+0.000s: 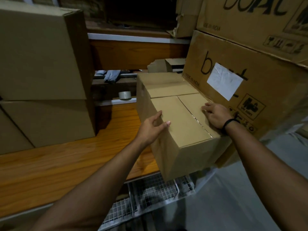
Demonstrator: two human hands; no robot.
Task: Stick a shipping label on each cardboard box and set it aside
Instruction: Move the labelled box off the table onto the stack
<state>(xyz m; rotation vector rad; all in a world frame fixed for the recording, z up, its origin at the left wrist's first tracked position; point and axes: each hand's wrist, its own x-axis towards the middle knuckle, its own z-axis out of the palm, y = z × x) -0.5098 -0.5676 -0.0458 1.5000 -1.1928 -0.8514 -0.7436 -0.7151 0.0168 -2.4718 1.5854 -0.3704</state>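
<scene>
— What is the surface, and what sort of room is it?
— A wooden table (58,164), orange-brown and glossy, in a dim storeroom. A stack (41,64) of plain brown boxes stands on its left side. Dark wooden shelving runs behind, with a tape roll (125,95) on a white ledge. Wire mesh (158,189) sits below the table's near edge, and the floor (241,197) to the right is pale grey.

— Where is the box?
— The box (180,120) is at the table's right end. Its near corner juts past the edge over the mesh, and its right side is close against a big carton (275,90). The top flaps are closed. I can't tell whether it rests on the table or is lifted.

— And the hands?
— The left hand (153,127) clasps the box's upper left edge, thumb on top and fingers along the side. The right hand (215,114) lies on top near the right edge, fingers together and slightly bent with the tips on the cardboard, gripping nothing. A black wristband (230,123) circles that wrist.

— Any writing?
— The carton has large black letters beginning with "b" and ending in "t". A crinkled white label (224,80) covers the middle, and its text is unreadable. "MADE IN INDIA" is printed near the carton's corner, with handling symbols lower down. The top carton (250,22) shows big black letters cut off by the frame, "MADE IN INDIA" again, and more symbols.
</scene>
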